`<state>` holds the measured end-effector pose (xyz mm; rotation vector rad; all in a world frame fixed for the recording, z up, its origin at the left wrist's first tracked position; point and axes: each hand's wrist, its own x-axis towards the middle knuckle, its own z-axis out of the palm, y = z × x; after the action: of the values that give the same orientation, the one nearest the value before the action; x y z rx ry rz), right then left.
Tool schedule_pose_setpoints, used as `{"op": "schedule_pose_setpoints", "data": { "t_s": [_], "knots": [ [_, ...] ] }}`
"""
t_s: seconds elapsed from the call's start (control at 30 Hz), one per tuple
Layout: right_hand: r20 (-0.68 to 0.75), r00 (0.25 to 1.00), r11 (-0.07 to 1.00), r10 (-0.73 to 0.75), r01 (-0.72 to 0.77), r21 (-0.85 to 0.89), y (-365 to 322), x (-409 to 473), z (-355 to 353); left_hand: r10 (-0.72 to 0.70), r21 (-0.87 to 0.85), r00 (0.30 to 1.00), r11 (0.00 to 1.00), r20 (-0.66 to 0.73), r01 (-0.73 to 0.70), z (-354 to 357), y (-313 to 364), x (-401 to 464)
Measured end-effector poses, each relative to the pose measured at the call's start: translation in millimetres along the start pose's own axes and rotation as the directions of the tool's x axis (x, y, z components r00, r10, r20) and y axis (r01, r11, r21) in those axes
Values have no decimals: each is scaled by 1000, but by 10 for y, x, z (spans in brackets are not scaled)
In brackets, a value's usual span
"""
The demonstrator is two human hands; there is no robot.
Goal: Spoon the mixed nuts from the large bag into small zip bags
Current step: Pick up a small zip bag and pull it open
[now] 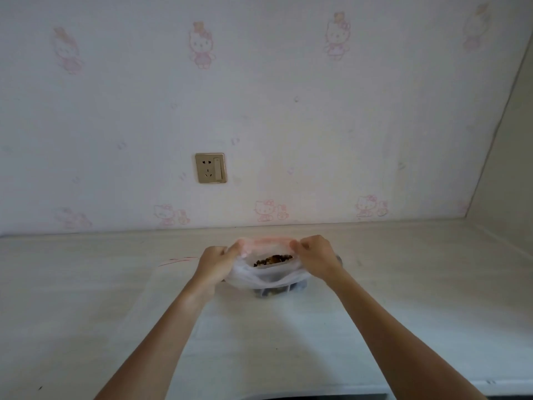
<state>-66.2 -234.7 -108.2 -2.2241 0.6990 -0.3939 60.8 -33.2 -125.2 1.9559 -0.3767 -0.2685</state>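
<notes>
A large clear plastic bag (pixel 266 277) stands on the pale counter (pixel 403 284) near the wall, its mouth pulled wide. Dark mixed nuts (pixel 274 259) show inside through the opening. My left hand (pixel 215 259) grips the bag's left rim, fingers curled round the plastic. My right hand (pixel 315 255) grips the right rim the same way. A flat clear small zip bag (pixel 173 272) with a pink strip lies on the counter to the left of the big bag. No spoon is visible.
The wall with pink cartoon wallpaper rises right behind the bag, with a gold socket and switch plate (pixel 210 168) above it. A side wall closes the counter at the right. A dark edge (pixel 317 396) shows at the counter's front.
</notes>
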Motion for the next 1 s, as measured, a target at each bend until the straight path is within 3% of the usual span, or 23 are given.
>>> {"op": "schedule_pose_setpoints", "data": {
  "t_s": [0.13, 0.23, 0.33, 0.4, 0.5, 0.57, 0.63, 0.77, 0.87, 1.0],
  "knots": [
    [61, 973, 945, 222, -230, 234, -66, 50, 69, -127, -180, 991, 977, -39, 118, 158, 7, 59],
    [110, 933, 862, 341, -358, 360, -136, 16, 88, -172, -160, 978, 975, -120, 152, 277, 64, 38],
    [97, 923, 830, 371, -377, 411, -102, -3, 72, -197, -98, 978, 977, -73, 189, 277, 68, 11],
    [52, 955, 896, 293, -293, 334, -27, 29, 43, -177, 89, 983, 980, -41, 180, 179, 78, -25],
    [5, 989, 989, 149, -149, -14, 15, -12, -76, -102, 390, 992, 912, -78, 125, -36, 104, -81],
    [-32, 992, 954, 120, -124, -274, -10, -64, -145, -106, 538, 992, 833, -73, 128, -133, 122, -91],
    [-39, 992, 912, 117, -123, -391, -75, -118, -181, -177, 570, 984, 808, -7, 150, -148, 166, -135],
    [45, 983, 931, 177, -153, -331, -101, -171, -209, -276, 323, 956, 918, 98, 231, -126, 225, -233],
    [142, 952, 961, 271, -275, 7, -15, -195, -219, -331, 105, 922, 943, 203, 315, -132, 223, -359],
    [212, 910, 838, 356, -412, 357, 131, -258, -176, -341, -253, 895, 874, 287, 414, -135, 113, -419]
  ]
}}
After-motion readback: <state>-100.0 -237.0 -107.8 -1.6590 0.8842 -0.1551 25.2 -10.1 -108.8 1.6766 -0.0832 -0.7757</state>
